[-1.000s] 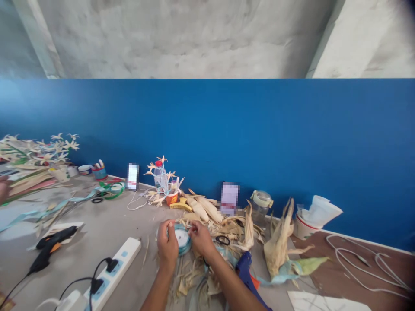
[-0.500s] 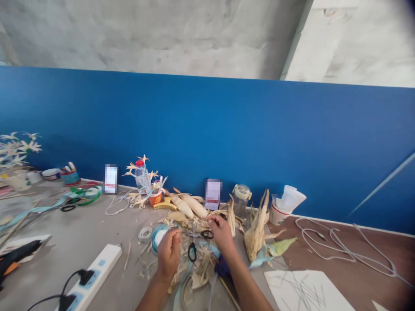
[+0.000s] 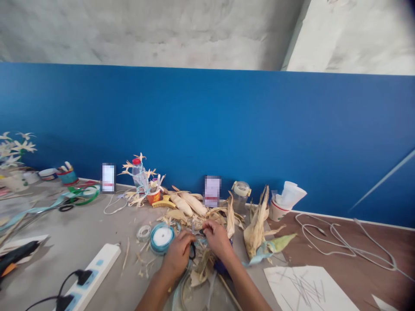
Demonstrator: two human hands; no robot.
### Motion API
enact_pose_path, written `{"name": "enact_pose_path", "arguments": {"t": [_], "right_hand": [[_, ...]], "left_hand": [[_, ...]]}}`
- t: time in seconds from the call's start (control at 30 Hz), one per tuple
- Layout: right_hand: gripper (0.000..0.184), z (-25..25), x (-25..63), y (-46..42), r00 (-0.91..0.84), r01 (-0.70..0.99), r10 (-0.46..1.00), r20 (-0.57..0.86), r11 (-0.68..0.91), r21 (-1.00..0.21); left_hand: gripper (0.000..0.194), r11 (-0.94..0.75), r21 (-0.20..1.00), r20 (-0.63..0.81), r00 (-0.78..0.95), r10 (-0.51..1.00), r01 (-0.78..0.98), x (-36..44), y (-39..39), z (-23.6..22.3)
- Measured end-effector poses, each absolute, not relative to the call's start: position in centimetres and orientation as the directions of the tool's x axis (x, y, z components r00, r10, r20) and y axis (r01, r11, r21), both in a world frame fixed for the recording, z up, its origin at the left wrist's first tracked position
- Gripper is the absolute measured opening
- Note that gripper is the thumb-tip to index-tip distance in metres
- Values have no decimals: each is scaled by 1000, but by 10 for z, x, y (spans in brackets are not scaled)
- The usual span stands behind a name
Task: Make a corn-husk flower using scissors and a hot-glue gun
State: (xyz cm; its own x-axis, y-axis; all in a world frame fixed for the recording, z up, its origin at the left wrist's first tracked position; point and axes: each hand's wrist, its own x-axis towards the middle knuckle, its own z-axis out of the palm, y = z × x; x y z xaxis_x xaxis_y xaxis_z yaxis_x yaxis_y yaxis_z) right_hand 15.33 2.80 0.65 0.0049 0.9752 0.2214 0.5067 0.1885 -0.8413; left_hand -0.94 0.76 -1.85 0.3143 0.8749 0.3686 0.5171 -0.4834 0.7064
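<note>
My left hand (image 3: 179, 251) is closed in a pinch in the middle of the desk, beside a roll of blue ribbon (image 3: 161, 238). Whatever its fingertips grip is too small to make out. Black-handled scissors (image 3: 193, 251) lie right at those fingers, mostly covered. My right hand (image 3: 216, 237) also has its fingers curled together, close to the left one and over the scissors' other loop. I cannot tell what it pinches. Dried corn husks (image 3: 199, 272) and scraps are strewn under and around both hands.
Whole husk pieces (image 3: 191, 203) lie behind my hands, near a propped phone (image 3: 212, 192) and a lidded jar (image 3: 240, 196). A power strip (image 3: 94, 276) is at the left. On the right are standing husks (image 3: 256, 233), a paper with thin sticks (image 3: 308, 287) and a white cable (image 3: 350, 246).
Both hands have come closer together. My left hand has moved right, uncovering the ribbon roll and covering much of the scissors; my right hand has shifted slightly left and down.
</note>
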Motion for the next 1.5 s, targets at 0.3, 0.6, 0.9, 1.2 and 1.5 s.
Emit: {"name": "enact_pose_path", "arguments": {"t": [0.3, 0.6, 0.9, 1.2, 1.5], "right_hand": [[19, 6, 145, 36, 12, 610, 973, 231, 177, -773], [13, 5, 126, 63, -138, 651, 972, 190, 233, -722], [8, -8, 95, 88, -109, 655, 985, 136, 174, -736], [19, 18, 126, 89, 2, 354, 988, 156, 145, -924], [15, 5, 124, 0, 39, 317, 974, 225, 202, -927]], "left_hand": [[29, -453, 724, 320, 328, 889, 521, -9, 7, -18], [27, -468, 698, 320, 348, 881, 543, -9, 5, -20], [35, -496, 632, 281, 421, 862, 595, -9, 1, -22], [26, -458, 689, 325, 325, 888, 563, -8, 1, -19], [47, -209, 975, 203, -77, 976, -72, -9, 10, -10]]}}
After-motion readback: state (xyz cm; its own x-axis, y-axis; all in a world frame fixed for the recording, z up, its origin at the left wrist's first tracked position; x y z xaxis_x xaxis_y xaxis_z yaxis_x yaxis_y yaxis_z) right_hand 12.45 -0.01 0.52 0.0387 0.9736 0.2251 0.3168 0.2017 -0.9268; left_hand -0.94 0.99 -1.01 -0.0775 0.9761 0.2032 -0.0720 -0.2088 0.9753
